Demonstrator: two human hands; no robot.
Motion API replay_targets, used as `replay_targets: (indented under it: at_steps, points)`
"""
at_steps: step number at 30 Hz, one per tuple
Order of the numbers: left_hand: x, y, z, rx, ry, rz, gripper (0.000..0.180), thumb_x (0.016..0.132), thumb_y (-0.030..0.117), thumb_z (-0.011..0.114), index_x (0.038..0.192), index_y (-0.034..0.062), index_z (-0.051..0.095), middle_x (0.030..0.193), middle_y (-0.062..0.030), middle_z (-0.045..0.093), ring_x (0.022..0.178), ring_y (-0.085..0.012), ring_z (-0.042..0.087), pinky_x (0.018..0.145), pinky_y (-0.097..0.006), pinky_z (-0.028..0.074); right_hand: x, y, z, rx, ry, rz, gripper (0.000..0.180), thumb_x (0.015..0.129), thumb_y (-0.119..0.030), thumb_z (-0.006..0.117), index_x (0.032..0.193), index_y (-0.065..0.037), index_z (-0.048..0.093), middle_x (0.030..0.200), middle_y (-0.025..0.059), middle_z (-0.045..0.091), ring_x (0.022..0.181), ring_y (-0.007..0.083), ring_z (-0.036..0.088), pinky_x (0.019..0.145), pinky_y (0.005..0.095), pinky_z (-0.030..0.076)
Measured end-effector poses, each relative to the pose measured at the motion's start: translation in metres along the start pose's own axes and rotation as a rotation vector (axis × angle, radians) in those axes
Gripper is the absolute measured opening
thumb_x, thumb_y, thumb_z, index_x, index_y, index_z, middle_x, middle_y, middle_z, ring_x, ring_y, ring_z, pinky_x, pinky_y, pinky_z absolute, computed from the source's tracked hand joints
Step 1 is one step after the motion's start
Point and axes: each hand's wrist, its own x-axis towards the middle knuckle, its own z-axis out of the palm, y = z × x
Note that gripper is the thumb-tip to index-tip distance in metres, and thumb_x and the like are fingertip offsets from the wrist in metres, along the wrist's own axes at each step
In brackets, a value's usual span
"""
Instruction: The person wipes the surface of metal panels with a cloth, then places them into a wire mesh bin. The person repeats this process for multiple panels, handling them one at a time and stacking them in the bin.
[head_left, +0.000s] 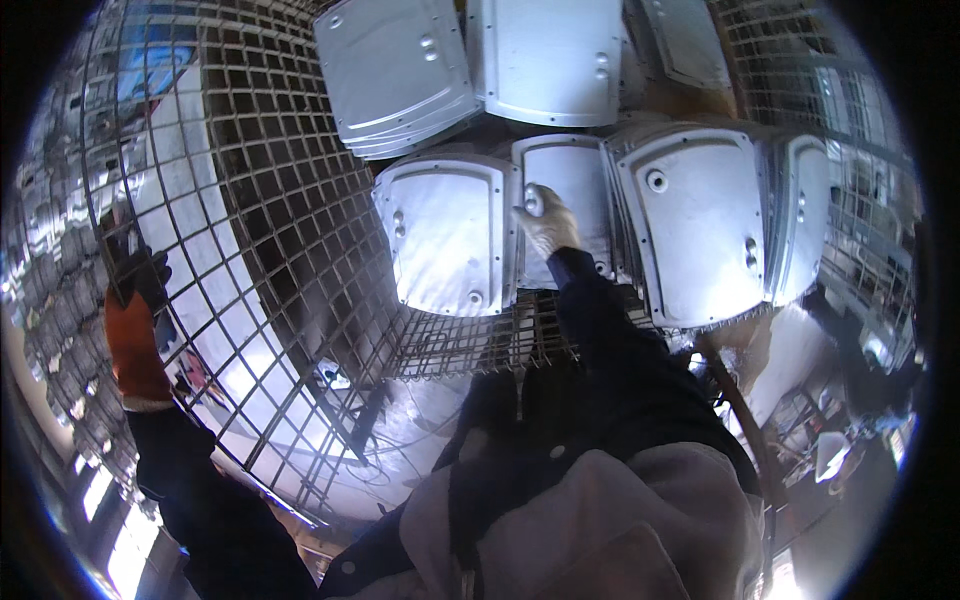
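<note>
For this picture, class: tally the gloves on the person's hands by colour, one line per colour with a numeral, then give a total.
Orange-and-black glove, on the left hand gripping the wire cage wall: 1
White glove, on the right hand touching a grey metal panel: 1
Total: 2

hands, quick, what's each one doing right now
left hand: orange and black glove, closed on the wire cage wall
right hand: pale glove, fingers on a grey metal plate, grip cannot be told
</note>
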Motion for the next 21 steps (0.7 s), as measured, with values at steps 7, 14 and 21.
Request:
replay_targets:
  at_steps: [7,14,21]
  points:
    - [0.007,0.006,0.012,-0.215,-0.061,0.064,0.031,0.093,0.007,0.058,0.122,-0.0049,0.057,0.110,-0.0196,0.067,0.098,-0.0283,0.068,0.088,-0.035,0.056,-0.032,0.117,-0.059,-0.028,0.208,0.202,0.070,0.088,-0.057,0.053,0.133,-0.004,0.050,0.110,0.0244,0.065,0.103,0.0407,0.062,0.087,0.0473,0.049]
    - [0.019,0.004,0.009,-0.125,-0.038,0.050,0.032,0.092,0.011,0.060,0.121,-0.0033,0.059,0.106,-0.0169,0.069,0.092,-0.0230,0.069,0.079,-0.033,0.057,0.013,0.127,-0.073,0.026,0.397,0.042,0.040,0.095,-0.037,0.045,0.113,-0.005,0.062,0.100,0.0239,0.066,0.089,0.0427,0.063,0.077,0.0513,0.051]
    - [0.036,-0.011,0.008,0.079,0.075,0.029,0.028,0.093,0.013,0.056,0.118,0.0014,0.062,0.099,-0.0106,0.071,0.078,-0.0181,0.068,0.071,-0.027,0.055,-0.051,0.126,-0.084,0.508,-0.107,0.304,0.046,0.084,-0.045,0.065,0.105,-0.004,0.069,0.082,0.0069,0.067,0.077,0.0172,0.064,0.071,0.0352,0.051]
